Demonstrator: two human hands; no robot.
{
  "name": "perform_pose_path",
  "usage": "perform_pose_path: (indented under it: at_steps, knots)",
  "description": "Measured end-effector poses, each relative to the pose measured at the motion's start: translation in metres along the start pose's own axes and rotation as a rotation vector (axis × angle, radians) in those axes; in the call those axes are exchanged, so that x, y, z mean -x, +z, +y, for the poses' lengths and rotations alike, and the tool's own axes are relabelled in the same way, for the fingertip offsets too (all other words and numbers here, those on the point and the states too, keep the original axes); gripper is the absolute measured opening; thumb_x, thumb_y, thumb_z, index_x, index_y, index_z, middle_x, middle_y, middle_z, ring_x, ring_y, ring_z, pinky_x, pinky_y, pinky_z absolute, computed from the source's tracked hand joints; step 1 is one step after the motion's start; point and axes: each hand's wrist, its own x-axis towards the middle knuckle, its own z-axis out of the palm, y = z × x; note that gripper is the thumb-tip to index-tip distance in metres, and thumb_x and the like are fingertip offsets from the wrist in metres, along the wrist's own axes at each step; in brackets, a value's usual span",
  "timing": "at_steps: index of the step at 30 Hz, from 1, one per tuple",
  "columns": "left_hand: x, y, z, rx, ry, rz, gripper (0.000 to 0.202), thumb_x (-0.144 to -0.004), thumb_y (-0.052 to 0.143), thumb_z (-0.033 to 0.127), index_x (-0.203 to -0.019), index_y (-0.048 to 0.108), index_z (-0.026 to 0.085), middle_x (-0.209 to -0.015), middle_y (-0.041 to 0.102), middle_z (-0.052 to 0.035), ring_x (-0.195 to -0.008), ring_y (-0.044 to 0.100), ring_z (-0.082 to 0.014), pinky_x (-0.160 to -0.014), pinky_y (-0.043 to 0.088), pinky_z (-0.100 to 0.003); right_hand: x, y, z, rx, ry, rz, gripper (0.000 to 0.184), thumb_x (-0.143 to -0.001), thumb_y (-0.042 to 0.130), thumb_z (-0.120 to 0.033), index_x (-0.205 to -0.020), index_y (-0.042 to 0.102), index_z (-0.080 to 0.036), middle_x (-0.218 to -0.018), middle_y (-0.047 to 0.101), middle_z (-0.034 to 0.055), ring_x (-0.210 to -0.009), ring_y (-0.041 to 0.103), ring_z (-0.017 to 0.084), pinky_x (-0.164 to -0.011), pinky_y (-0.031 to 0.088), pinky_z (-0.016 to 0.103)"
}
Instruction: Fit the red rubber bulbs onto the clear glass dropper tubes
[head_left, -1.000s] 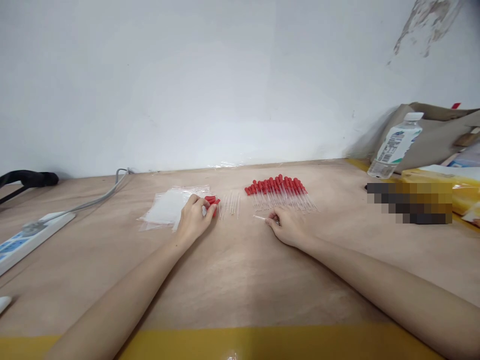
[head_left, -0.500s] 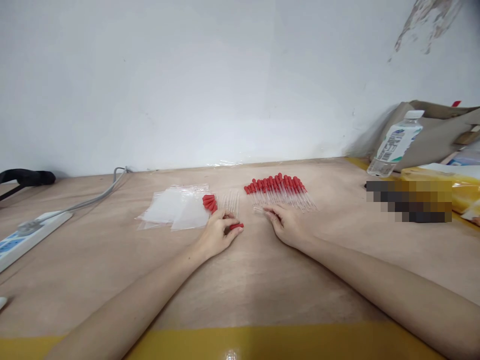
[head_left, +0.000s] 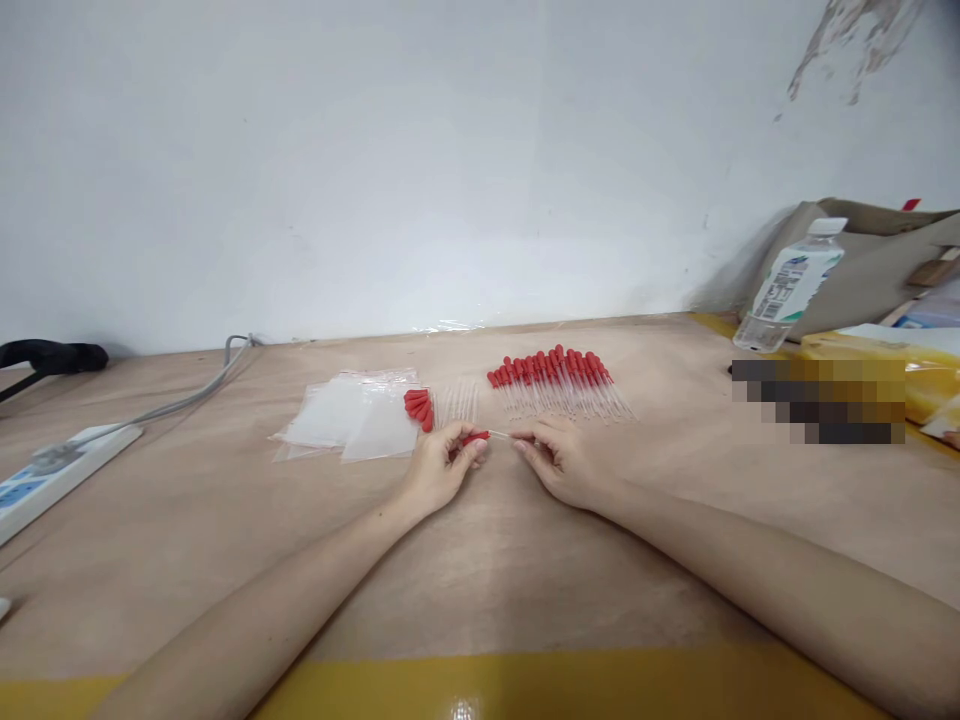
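My left hand pinches a small red rubber bulb at the middle of the table. My right hand pinches a thin clear glass tube whose end meets the bulb. Just behind the hands lie a small heap of loose red bulbs and a row of bare clear tubes. To the right of those sits a row of several finished droppers with red bulbs.
A stack of clear plastic bags lies left of the bulbs. A white power strip with a grey cable sits at far left. A water bottle, a beige bag and yellow packets stand at the right. A white wall backs the table.
My left hand left the bulb heap with one red bulb and moved right. My right hand drew a clear tube leftward until the two met between the hands.
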Motion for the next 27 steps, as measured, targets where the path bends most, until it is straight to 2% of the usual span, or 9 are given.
perform_pose_path:
  at_steps: [4, 9, 13, 17, 19, 22, 24, 27]
  knots:
    - [0.0, 0.001, 0.0, 0.054, -0.017, -0.021, 0.022, -0.08, 0.053, 0.034, -0.089, 0.058, 0.015, -0.067, 0.061, -0.0017, -0.057, 0.06, -0.0123, -0.057, 0.049, -0.024, 0.001, 0.002, 0.0, -0.065, -0.013, -0.028, 0.021, -0.084, 0.045, -0.025, -0.095, 0.062, -0.021, -0.08, 0.064, 0.0022, -0.071, 0.054, 0.013, -0.067, 0.041, 0.025]
    - [0.0, 0.0, 0.002, 0.113, -0.037, -0.056, 0.021, -0.08, 0.053, 0.033, -0.083, 0.061, 0.014, -0.063, 0.059, -0.0004, -0.055, 0.057, -0.0102, -0.052, 0.048, -0.021, -0.001, 0.003, 0.004, -0.194, 0.059, -0.114, 0.022, -0.082, 0.047, -0.023, -0.096, 0.064, -0.022, -0.084, 0.066, 0.0013, -0.071, 0.056, 0.013, -0.066, 0.042, 0.024]
    - [0.002, -0.002, 0.004, 0.095, -0.047, -0.107, 0.021, -0.079, 0.053, 0.032, -0.082, 0.062, 0.013, -0.058, 0.057, -0.0001, -0.051, 0.053, -0.0092, -0.051, 0.046, -0.02, -0.005, -0.002, 0.012, -0.146, 0.056, -0.225, 0.022, -0.083, 0.048, -0.023, -0.095, 0.066, -0.024, -0.076, 0.067, -0.0006, -0.067, 0.057, 0.012, -0.076, 0.038, 0.029]
    - [0.005, -0.002, 0.008, 0.06, -0.038, -0.194, 0.021, -0.081, 0.051, 0.03, -0.084, 0.063, 0.013, -0.06, 0.057, 0.0, -0.052, 0.053, -0.0087, -0.05, 0.044, -0.019, -0.009, -0.01, 0.014, -0.013, -0.026, -0.299, 0.022, -0.084, 0.049, -0.024, -0.097, 0.066, -0.027, -0.075, 0.066, -0.002, -0.064, 0.055, 0.011, -0.081, 0.03, 0.033]
    - [0.005, -0.002, 0.008, 0.006, -0.014, -0.201, 0.022, -0.081, 0.051, 0.031, -0.084, 0.064, 0.014, -0.059, 0.057, 0.0004, -0.053, 0.053, -0.009, -0.05, 0.043, -0.019, -0.009, -0.011, 0.012, 0.098, -0.092, -0.277, 0.022, -0.084, 0.048, -0.021, -0.096, 0.066, -0.026, -0.079, 0.066, -0.0001, -0.065, 0.054, 0.011, -0.077, 0.029, 0.033]
    - [0.005, -0.001, 0.007, -0.078, 0.01, -0.143, 0.024, -0.081, 0.051, 0.034, -0.084, 0.064, 0.014, -0.055, 0.056, 0.0011, -0.051, 0.052, -0.0097, -0.05, 0.042, -0.019, -0.006, -0.008, 0.006, 0.233, -0.178, -0.159, 0.024, -0.085, 0.044, -0.017, -0.093, 0.066, -0.022, -0.083, 0.065, 0.0036, -0.067, 0.052, 0.013, -0.07, 0.028, 0.032]
    - [0.004, -0.001, 0.005, -0.082, 0.021, -0.099, 0.024, -0.08, 0.052, 0.035, -0.085, 0.064, 0.014, -0.055, 0.057, 0.0009, -0.05, 0.053, -0.0098, -0.05, 0.043, -0.02, -0.005, -0.006, 0.005, 0.237, -0.192, -0.108, 0.024, -0.086, 0.041, -0.018, -0.092, 0.064, -0.02, -0.082, 0.064, 0.0045, -0.069, 0.052, 0.013, -0.07, 0.029, 0.031]
    - [0.002, -0.003, 0.004, -0.077, 0.061, -0.075, 0.024, -0.078, 0.057, 0.035, -0.087, 0.064, 0.014, -0.063, 0.062, -0.0012, -0.053, 0.055, -0.0105, -0.054, 0.045, -0.021, -0.005, -0.009, 0.005, 0.149, -0.138, -0.099, 0.017, -0.085, 0.045, -0.021, -0.095, 0.058, -0.018, -0.084, 0.061, 0.0046, -0.073, 0.053, 0.014, -0.068, 0.034, 0.029]
